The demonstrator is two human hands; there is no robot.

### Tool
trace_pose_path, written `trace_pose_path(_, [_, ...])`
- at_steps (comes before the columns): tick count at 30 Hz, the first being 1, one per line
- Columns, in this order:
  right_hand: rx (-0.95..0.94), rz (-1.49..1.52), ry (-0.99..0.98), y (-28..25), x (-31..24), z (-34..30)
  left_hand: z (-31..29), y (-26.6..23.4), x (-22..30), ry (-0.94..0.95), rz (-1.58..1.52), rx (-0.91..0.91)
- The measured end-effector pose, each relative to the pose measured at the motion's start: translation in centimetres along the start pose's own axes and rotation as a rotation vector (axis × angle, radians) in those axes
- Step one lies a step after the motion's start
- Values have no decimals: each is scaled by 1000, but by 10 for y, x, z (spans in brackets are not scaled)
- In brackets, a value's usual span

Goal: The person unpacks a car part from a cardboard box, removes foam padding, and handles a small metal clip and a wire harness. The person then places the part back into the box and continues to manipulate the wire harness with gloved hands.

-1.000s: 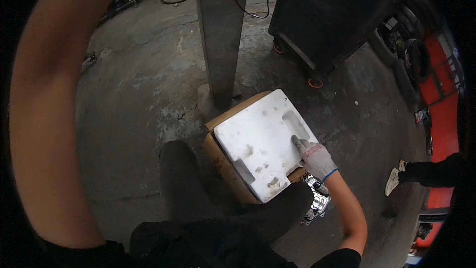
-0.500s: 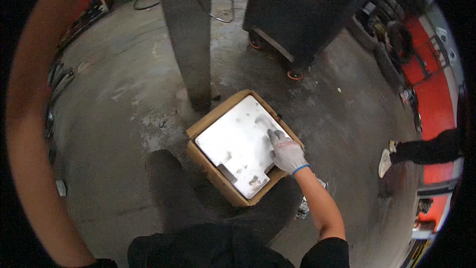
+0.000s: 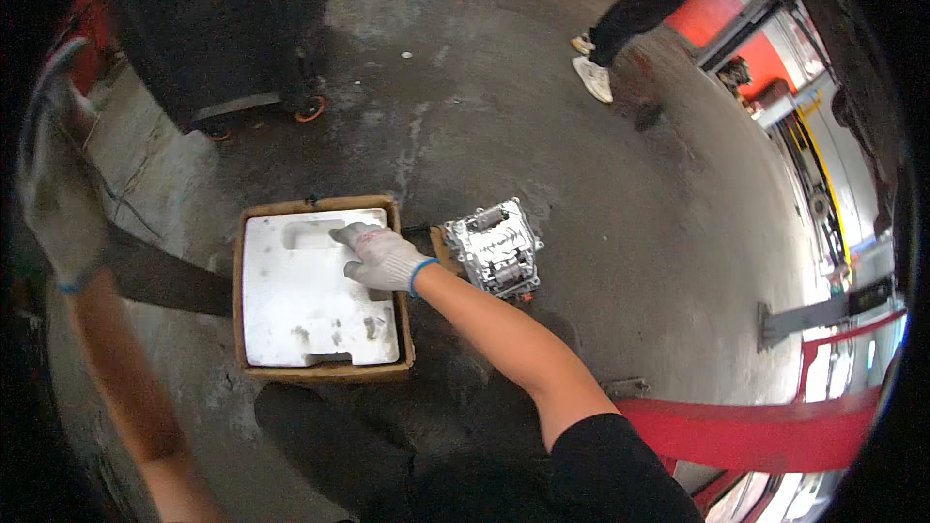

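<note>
A cardboard box (image 3: 407, 364) on the floor in front of me holds a white foam insert (image 3: 276, 300) with smudges, a shallow hollow near its far edge and a notch on its near edge. My right hand (image 3: 380, 257), in a pale knit glove with a blue cuff, rests on the foam beside the hollow. Its fingers and thumb are apart, with nothing visible between them. At the far left my gloved left hand (image 3: 66, 189) is raised and blurred, overlapping the dark post; its fingers are too smeared to read. Right of the box lies a silver cast-metal machine part (image 3: 496, 247).
A dark wheeled cabinet (image 3: 213, 29) stands beyond the box. The dark post (image 3: 184, 276) meets the box's left side in view. Farther off, a person's leg and pale shoe (image 3: 593, 79) show. A red beam (image 3: 756, 433) crosses at the lower right.
The view has swung right, so the box sits farther left and the metal part shows fully. My left glove has come into view. My right hand stays on the foam.
</note>
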State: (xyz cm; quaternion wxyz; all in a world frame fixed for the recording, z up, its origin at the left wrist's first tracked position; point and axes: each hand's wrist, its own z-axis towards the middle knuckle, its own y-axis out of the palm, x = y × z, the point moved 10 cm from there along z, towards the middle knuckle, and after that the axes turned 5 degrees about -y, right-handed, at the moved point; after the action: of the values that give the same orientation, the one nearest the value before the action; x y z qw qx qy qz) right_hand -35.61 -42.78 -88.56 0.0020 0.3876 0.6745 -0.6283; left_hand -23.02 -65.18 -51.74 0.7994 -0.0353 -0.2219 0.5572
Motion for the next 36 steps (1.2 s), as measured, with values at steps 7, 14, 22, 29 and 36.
trace_pose_path(7, [514,465,571,-114,186,-150,-165,155,104,-810,-1795,-308])
trace_pose_path(14, [532,120,864,-56,426,-249,-419,295,164,-2090,-1712,-205])
trace_pose_path(22, [563,539,898,82,558,-253,-570,379,120,-2313,-1209,88])
trace_pose_path(29, [463,930,822,126,511,-188,-665,380,23,-2318,-427,15])
trace_pose_path(36, [346,803,790,140,549,-189,-673,461,-1,-1979,-119,-606])
